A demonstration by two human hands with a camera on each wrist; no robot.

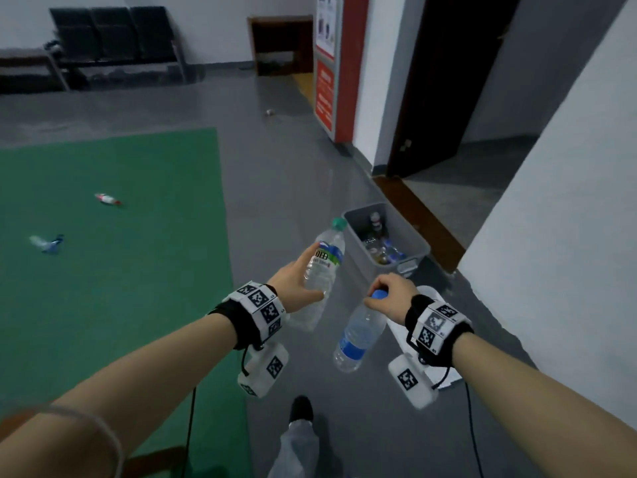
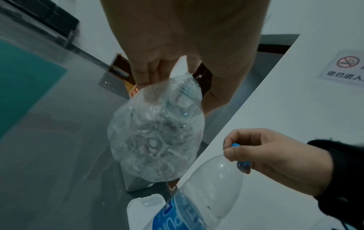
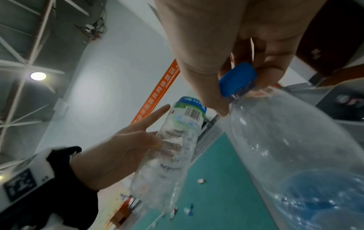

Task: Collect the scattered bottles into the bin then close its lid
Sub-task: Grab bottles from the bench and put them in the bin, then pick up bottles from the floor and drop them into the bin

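My left hand (image 1: 299, 278) grips a clear crinkled bottle with a green cap (image 1: 324, 267) around its middle, tilted cap-forward just left of the bin; its index finger sticks out straight in the right wrist view. By the blue cap (image 3: 236, 78), my right hand (image 1: 387, 293) pinches a clear blue-labelled bottle (image 1: 358, 334), which hangs down below it. The open grey bin (image 1: 355, 236) stands on the floor ahead with several bottles inside. Its white lid (image 1: 429, 293) lies on the floor under my right wrist.
Two more bottles (image 1: 107, 199) (image 1: 46, 243) lie on the green mat at the left. A small object (image 1: 269, 112) sits far off on the grey floor. A white wall (image 1: 551, 236) runs close on the right, with a dark doorway behind the bin. My foot (image 1: 300, 408) is below.
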